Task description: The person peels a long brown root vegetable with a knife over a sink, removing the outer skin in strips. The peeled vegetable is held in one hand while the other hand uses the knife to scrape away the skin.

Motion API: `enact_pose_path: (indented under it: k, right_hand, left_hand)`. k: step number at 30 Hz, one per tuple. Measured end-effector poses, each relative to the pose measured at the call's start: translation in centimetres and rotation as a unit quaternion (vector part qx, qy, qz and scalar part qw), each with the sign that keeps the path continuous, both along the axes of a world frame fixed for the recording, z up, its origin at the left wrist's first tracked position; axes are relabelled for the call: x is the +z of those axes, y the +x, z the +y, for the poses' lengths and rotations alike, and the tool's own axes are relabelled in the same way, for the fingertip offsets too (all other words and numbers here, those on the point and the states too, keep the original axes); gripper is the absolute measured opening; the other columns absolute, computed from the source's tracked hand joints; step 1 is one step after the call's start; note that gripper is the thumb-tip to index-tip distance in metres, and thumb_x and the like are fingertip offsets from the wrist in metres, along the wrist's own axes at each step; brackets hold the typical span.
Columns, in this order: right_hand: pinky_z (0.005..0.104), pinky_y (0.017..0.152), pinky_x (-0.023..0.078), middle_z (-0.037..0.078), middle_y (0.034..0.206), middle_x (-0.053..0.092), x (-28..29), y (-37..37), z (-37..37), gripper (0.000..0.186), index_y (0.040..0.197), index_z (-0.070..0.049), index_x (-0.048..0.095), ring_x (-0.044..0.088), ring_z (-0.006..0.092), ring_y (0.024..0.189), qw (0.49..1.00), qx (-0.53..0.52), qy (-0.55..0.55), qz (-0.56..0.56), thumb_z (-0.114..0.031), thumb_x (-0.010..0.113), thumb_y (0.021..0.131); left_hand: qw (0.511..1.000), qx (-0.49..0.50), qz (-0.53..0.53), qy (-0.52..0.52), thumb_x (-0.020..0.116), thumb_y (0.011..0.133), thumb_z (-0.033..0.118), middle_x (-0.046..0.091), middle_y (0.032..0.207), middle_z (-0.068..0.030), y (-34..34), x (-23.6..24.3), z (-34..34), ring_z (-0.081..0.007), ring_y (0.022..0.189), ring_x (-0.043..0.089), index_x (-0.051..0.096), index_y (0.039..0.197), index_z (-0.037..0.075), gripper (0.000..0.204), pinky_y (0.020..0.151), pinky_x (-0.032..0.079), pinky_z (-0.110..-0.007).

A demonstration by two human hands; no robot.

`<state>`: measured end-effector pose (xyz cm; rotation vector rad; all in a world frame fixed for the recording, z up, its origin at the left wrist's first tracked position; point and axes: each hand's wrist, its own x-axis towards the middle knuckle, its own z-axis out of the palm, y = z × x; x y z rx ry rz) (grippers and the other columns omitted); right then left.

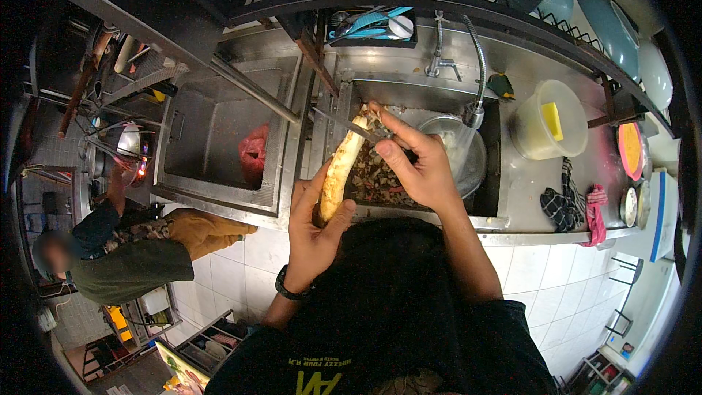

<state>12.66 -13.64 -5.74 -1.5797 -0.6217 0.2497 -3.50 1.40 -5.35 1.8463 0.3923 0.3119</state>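
Note:
A long pale root (344, 161), with brown patches left on its lower part, slants upward over the sink (417, 90). Its lower end lies in the curled fingers and thumb of my left hand (313, 219). My right hand (420, 164) is closed around a knife, its fingers hiding the handle. The knife's grey blade (338, 119) crosses the root near its upper end, and my right fingertips are close to that tip. Below my hands, dark brown peelings (376, 179) cover much of the sink bottom.
A metal bowl (479, 164) sits in the sink under a hose tap (474, 113). A second basin (208, 124) on the left holds a red bag (254, 153). A plastic tub (534, 135) and cloths (563, 201) lie right. A dish rack (512, 18) overhangs; another person (131, 263) stands left.

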Motion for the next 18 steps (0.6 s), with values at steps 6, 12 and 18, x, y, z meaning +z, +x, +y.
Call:
enact_pose_path:
  k: [6, 12, 18]
  right_hand:
    - [0.038, 0.077, 0.058, 0.017, 0.098, 0.077, 0.1, -0.3, 0.4, 0.039, 0.125, -0.009, 0.073, 0.076, 0.0314, 0.088, 0.987, -0.063, -0.05, -0.142, -0.032, 0.076, 0.094]
    - [0.0394, 0.063, 0.057, 0.014, 0.086, 0.077, -0.7, -0.3, 1.0, 0.035, 0.12, -0.011, 0.076, 0.075, 0.0317, 0.074, 0.968, -0.142, -0.083, -0.19, -0.036, 0.075, 0.094]
    - [0.0348, 0.08, 0.057, 0.017, 0.098, 0.078, -1.8, -0.1, 0.4, 0.039, 0.127, -0.009, 0.073, 0.077, 0.0252, 0.09, 0.996, -0.075, -0.016, -0.034, -0.032, 0.074, 0.097]
  left_hand:
    - [0.988, -0.017, 0.018, -0.151, 0.069, 0.096, -0.001, 0.064, 0.113, -0.0093, 0.2, 0.4, -0.3, -0.0119, 0.073, 0.062, 0.043, 0.154, 0.003, 0.064, 0.061, 0.054, -0.027]
    - [0.983, -0.047, 0.043, -0.173, 0.072, 0.097, 0.005, 0.053, 0.116, -0.006, 0.1, 0.2, -0.3, -0.01, 0.078, 0.062, 0.043, 0.155, 0.005, 0.065, 0.062, 0.055, -0.024]
    - [0.976, -0.036, 0.051, -0.209, 0.07, 0.097, 0.003, 0.059, 0.116, -0.0071, 0.3, -0.1, -0.6, -0.0108, 0.074, 0.062, 0.041, 0.157, 0.006, 0.066, 0.062, 0.054, -0.026]
